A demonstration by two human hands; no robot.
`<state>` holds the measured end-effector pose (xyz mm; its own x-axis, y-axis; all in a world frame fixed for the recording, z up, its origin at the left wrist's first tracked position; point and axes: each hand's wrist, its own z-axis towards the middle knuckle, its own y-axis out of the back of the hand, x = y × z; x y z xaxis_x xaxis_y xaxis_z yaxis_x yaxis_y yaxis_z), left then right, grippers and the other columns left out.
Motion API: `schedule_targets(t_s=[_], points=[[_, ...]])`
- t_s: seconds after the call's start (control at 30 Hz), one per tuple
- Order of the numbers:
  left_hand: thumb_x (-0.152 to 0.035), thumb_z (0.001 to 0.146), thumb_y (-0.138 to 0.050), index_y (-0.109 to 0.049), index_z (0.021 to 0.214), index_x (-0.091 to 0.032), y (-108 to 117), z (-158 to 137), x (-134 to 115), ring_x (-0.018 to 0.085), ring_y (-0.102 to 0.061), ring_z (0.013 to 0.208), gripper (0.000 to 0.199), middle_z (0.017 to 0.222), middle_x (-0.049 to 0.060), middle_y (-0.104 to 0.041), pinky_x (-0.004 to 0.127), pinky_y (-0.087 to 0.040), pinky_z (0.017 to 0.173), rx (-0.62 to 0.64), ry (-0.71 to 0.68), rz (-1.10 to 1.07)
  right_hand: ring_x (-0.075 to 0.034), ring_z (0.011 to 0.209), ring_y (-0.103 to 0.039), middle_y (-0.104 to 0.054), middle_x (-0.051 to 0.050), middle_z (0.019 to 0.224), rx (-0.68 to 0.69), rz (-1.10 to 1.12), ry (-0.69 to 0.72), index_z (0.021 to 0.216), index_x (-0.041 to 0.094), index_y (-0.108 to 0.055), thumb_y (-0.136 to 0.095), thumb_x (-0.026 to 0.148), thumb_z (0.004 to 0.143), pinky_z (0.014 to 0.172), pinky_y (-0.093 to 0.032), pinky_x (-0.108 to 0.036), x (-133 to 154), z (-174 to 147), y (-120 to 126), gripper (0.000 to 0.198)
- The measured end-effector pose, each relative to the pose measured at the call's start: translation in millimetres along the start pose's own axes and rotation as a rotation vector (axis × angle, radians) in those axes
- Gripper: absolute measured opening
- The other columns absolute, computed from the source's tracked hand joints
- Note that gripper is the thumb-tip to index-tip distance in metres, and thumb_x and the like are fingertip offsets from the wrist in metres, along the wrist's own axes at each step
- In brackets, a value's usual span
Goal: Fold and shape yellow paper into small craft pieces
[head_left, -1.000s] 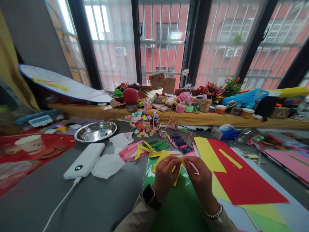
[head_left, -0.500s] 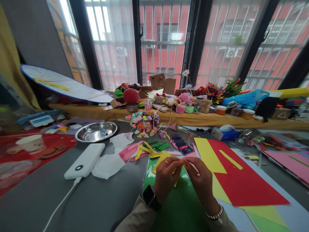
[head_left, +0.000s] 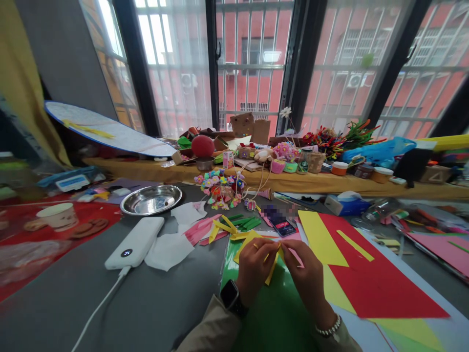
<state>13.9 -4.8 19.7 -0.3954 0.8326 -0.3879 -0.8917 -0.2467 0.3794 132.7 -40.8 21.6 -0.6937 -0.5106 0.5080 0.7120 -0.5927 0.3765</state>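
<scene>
My left hand [head_left: 255, 264], with a ring and a dark watch on its wrist, pinches a narrow yellow paper strip [head_left: 271, 272]. Fingertip to fingertip with it, my right hand [head_left: 305, 270] grips the same strip from the other side; a beaded bracelet circles that wrist. One end of the strip hangs below the fingers, and the part inside the pinch is mostly hidden. Both hands hover over a shiny green sheet [head_left: 278, 313]. Just behind them lie yellow paper pieces [head_left: 245, 244] and folded green paper pieces [head_left: 246, 222].
Right of my hands lie a red sheet [head_left: 388, 283], a yellow sheet [head_left: 322, 237] and a cut yellow strip [head_left: 355, 245]. A phone [head_left: 280, 221] rests beyond them. To the left are a white power bank [head_left: 135, 243] with its cable, a metal plate [head_left: 151, 200] and a paper cup [head_left: 58, 217].
The hands stay together on the yellow strip, with only slight finger movement; more of its hanging end shows. The whole view has shifted a little, so things appear further right.
</scene>
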Motion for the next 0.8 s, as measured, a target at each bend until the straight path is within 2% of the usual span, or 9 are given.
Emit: schedule_targets(t_s=[0.2,0.8], points=[[-0.016,0.072,-0.050,-0.058,0.075,-0.017,1.8,2.2,-3.4,0.013,-0.053,0.067,0.009,0.070,0.003,-0.060,0.025,-0.043,0.061,0.014,-0.006,0.067,-0.015,0.073,-0.052,-0.058,-0.003,0.077,-0.008,-0.073,0.079,0.083,0.019,-0.053,-0.046,0.017,0.076,0.066,-0.041,-0.029,-1.4,-0.5,-1.7,0.010],[-0.018,0.073,-0.048,-0.057,0.073,-0.017,-1.0,0.0,0.1,0.012,-0.053,0.064,0.009,0.066,0.003,-0.059,0.023,-0.043,0.057,0.008,-0.038,0.111,-0.016,0.073,-0.051,-0.057,-0.004,0.076,0.013,-0.060,0.078,0.083,0.019,-0.052,-0.045,0.017,0.077,0.066,-0.042,-0.030,-2.5,-1.1,-3.6,0.010]])
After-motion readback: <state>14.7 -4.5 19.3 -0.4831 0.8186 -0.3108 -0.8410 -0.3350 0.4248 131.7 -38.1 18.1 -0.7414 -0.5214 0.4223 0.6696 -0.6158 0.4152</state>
